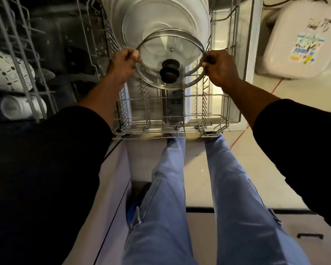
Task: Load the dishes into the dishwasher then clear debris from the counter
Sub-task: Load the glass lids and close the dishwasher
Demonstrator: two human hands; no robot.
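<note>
Dishwasher rack holds plates; hands grip lid.

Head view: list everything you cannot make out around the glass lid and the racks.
1. White plates: tops cut off by the top edge, so no count.
2. Glass lid, gripped at its rim by the left hand and right hand: whether its lower edge sits between the lower rack's tines is unclear from above.
3. Upper rack: contents dim, barred by wires.
4. White container's label: print blurred.
</note>
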